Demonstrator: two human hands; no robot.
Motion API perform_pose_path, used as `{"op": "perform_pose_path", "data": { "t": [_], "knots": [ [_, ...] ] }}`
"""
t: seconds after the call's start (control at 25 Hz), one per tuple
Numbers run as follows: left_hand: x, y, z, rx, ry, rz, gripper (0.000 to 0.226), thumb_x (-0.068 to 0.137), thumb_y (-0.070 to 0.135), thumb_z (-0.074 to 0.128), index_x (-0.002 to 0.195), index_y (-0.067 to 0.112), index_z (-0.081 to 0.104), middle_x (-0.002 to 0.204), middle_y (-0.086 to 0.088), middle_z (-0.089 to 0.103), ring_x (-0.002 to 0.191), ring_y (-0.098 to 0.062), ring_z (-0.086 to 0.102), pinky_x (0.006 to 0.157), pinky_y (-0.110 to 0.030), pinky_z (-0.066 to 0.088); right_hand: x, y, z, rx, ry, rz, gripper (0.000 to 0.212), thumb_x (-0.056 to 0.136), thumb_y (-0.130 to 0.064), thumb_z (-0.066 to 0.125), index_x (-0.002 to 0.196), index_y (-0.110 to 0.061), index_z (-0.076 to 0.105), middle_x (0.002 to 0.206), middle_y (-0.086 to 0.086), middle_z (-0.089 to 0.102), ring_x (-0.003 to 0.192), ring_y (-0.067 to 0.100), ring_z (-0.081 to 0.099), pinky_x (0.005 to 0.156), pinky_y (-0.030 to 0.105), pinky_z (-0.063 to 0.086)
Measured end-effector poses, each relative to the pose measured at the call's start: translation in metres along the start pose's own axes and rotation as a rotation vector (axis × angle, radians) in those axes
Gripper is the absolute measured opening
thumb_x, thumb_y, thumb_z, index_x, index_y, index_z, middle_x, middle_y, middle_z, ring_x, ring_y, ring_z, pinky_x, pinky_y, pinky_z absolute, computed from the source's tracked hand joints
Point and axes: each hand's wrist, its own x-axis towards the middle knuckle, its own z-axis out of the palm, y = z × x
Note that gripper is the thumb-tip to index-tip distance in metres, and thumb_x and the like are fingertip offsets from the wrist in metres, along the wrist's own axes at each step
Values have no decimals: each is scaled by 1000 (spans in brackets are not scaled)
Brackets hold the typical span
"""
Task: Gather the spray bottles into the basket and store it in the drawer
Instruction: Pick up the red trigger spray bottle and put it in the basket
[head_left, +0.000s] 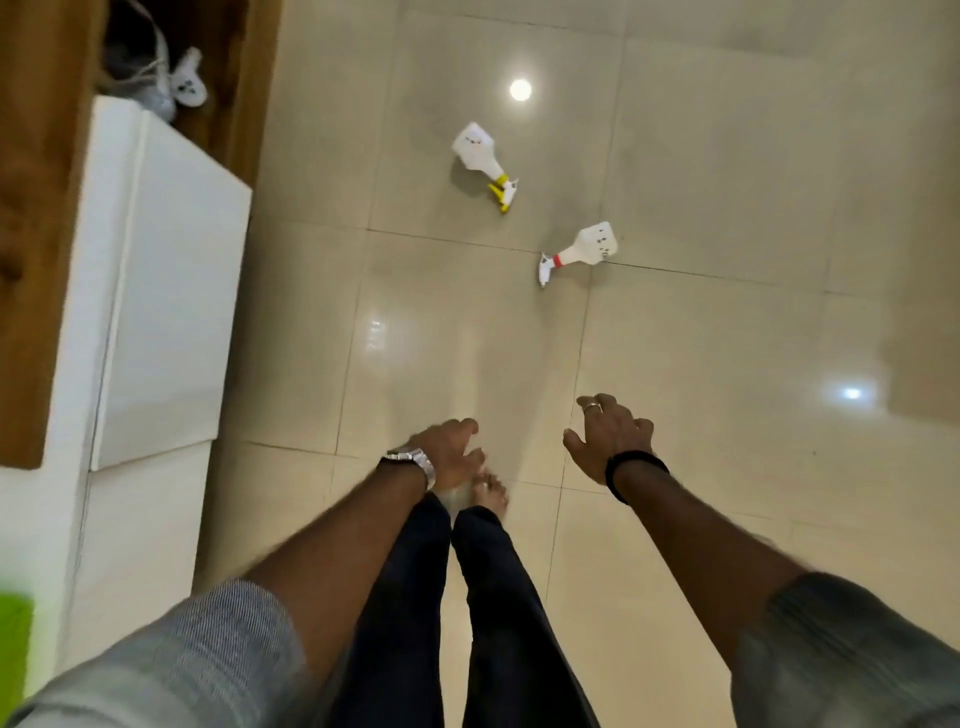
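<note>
Two white spray bottles lie on their sides on the tiled floor ahead of me. The one with a yellow collar and trigger (482, 163) is farther away. The one with a red collar (582, 252) lies to its right and nearer. A third white bottle-like thing (188, 83) rests in the open wooden compartment at the top left. My left hand (452, 448), with a metal watch on the wrist, hangs empty above my feet, fingers loosely curled. My right hand (608, 436), with a ring and a black wristband, is spread and empty. No basket is in view.
A white cabinet (171, 291) stands along the left, with a wooden frame (31, 234) behind it. A green thing (13, 644) shows at the lower left edge. My bare feet (488, 491) and dark trousers are below my hands. Glossy floor tiles stretch ahead and right.
</note>
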Motion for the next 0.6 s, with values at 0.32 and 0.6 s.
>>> {"op": "perform_pose_path", "data": {
  "t": [0.32, 0.6],
  "knots": [
    [94, 101, -121, -79, 83, 34, 38, 100, 40, 46, 129, 17, 53, 129, -7, 63, 109, -25, 60, 88, -32, 47, 73, 53, -88, 69, 119, 21, 59, 99, -41, 46, 152, -18, 38, 154, 6, 39, 139, 26, 43, 113, 50, 28],
    [248, 173, -162, -666, 46, -145, 49, 101, 49, 38, 139, 19, 33, 116, 2, 56, 107, -22, 54, 87, -31, 46, 230, 73, -143, -132, 74, -62, 60, 99, -39, 46, 153, -16, 35, 155, 8, 39, 141, 26, 39, 112, 51, 30]
  ]
}}
